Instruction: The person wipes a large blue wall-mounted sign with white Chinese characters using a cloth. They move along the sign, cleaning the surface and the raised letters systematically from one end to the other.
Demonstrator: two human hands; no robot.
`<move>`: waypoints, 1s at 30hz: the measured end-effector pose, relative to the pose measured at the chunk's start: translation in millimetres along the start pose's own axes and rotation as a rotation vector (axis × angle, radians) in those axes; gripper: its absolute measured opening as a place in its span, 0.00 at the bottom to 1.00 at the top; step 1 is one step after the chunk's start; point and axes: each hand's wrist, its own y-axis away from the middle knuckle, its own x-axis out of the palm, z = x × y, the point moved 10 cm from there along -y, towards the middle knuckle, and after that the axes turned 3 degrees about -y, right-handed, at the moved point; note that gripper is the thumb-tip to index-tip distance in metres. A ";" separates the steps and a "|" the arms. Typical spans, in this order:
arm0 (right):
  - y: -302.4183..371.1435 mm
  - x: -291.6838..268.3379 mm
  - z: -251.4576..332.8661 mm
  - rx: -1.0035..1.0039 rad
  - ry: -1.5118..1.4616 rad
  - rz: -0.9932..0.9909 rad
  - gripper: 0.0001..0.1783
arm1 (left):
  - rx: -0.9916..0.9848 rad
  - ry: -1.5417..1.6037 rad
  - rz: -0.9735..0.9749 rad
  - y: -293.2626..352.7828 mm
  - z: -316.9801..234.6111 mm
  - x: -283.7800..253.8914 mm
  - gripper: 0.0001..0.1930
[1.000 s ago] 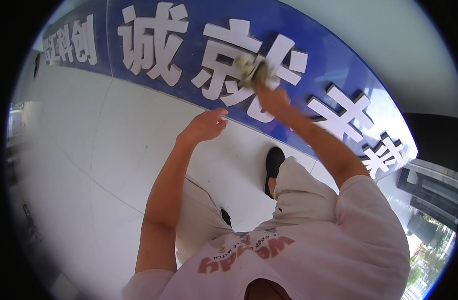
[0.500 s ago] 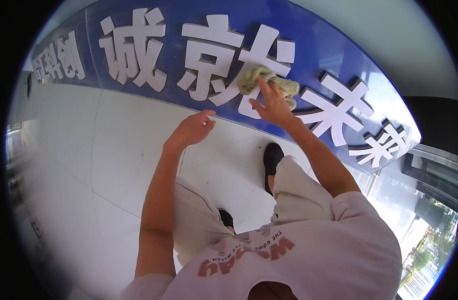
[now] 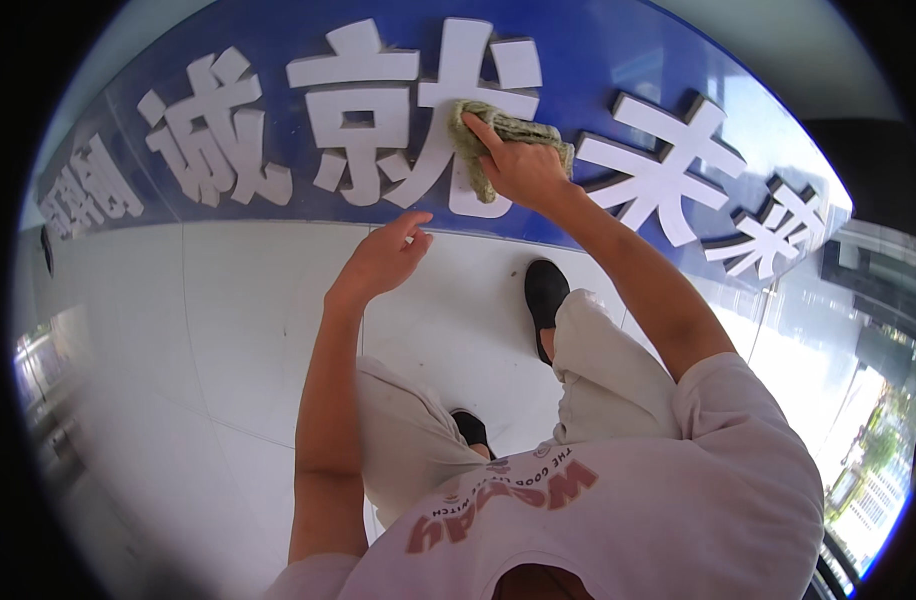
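Observation:
My right hand (image 3: 523, 172) grips a folded greenish cloth (image 3: 475, 155) and presses it against a thick white raised character (image 3: 363, 125) on a blue panel (image 3: 568, 75). Part of the cloth spreads out to either side of my fingers, and its underside is hidden. My left hand (image 3: 383, 258) hovers just short of the panel's near edge. Its fingers are loosely bent with a gap by the thumb, and they hold nothing.
More white raised characters stand along the panel, one (image 3: 213, 130) to the left and another (image 3: 668, 165) to the right. Pale large-tiled floor (image 3: 248, 330) lies below, with my black shoes (image 3: 547, 295) on it. Bright glazing (image 3: 868, 470) shows at the lower right.
My right hand and the cloth have shifted left and slightly up over the character, and the hand now grips the cloth more closely. The whole view has turned a little. My left hand has barely moved.

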 end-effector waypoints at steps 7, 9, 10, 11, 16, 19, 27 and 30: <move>20.7 15.3 -26.5 0.046 -0.125 -0.045 0.36 | 0.002 0.025 0.047 -12.5 8.1 13.1 0.23; 13.3 17.3 -15.2 0.078 -0.182 0.072 0.37 | 0.007 0.004 0.033 -17.3 12.1 17.6 0.22; 12.6 23.2 -12.4 0.059 -0.048 0.131 0.38 | 0.004 0.005 0.050 -19.0 4.2 22.5 0.22; 9.2 31.3 -8.9 0.036 0.079 0.191 0.38 | -0.003 0.002 0.062 -21.3 -0.1 26.0 0.22; 16.9 4.1 -29.9 0.104 0.086 0.398 0.40 | 0.041 0.031 0.070 -17.8 6.2 28.1 0.21; 42.7 17.9 -53.3 0.214 -0.033 0.122 0.35 | 0.037 0.029 0.064 1.2 19.0 22.3 0.22; 74.4 125.6 -28.9 0.152 -0.058 0.105 0.31 | -0.052 0.030 0.036 24.9 14.1 2.6 0.22; 65.6 53.4 -28.7 -0.133 -0.070 -0.300 0.26 | -0.047 0.005 -0.012 28.1 23.8 -3.3 0.22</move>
